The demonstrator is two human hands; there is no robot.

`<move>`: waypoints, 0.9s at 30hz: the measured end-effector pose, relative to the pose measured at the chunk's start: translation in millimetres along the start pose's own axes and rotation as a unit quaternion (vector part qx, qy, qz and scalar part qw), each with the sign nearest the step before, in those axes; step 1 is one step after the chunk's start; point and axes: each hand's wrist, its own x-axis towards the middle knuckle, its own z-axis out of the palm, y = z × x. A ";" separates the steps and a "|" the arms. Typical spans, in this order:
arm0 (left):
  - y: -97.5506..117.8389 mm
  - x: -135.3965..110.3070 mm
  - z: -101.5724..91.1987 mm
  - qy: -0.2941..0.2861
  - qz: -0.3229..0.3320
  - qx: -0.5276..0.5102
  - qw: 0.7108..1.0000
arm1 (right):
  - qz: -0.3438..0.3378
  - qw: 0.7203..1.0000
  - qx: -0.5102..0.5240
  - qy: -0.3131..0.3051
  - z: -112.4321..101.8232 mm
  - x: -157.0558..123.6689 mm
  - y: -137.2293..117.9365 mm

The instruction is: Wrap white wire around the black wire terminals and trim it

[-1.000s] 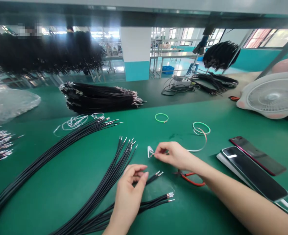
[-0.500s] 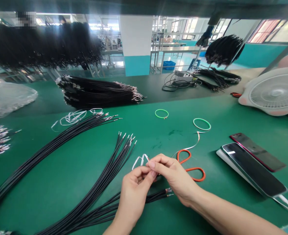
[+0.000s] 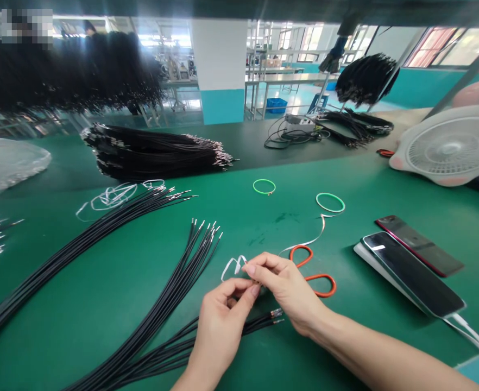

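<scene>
Head view: bare right hand [image 3: 290, 288] has joined bare left hand [image 3: 223, 315];
two-handed work; right pinches flat white ribbon [image 3: 238, 265]; left's hold unclear.

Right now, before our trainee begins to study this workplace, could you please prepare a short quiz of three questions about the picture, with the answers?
1. True or false: the left hand and the right hand are close together, with a loop of white strip beside them.

2. Choose one. What colour are the looped handles next to the right hand?
A) Blue
B) Orange-red
C) Yellow

3. Count: how many green rings lie on the green table beyond the hands?

Key:
1. True
2. B
3. Two
</scene>
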 end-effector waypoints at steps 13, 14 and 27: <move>-3.5 -0.6 -0.5 -0.002 -0.006 0.015 1.000 | -0.182 0.968 -0.158 -0.076 -20.6 5.7 -5.3; -3.0 -0.7 -0.5 -0.003 -0.005 0.013 1.000 | -0.204 0.957 -0.173 -0.116 -24.3 7.2 -6.7; -6.2 -4.8 -0.2 -0.021 -0.023 -0.022 0.999 | -0.167 0.961 -0.185 -0.123 -27.9 19.9 1.6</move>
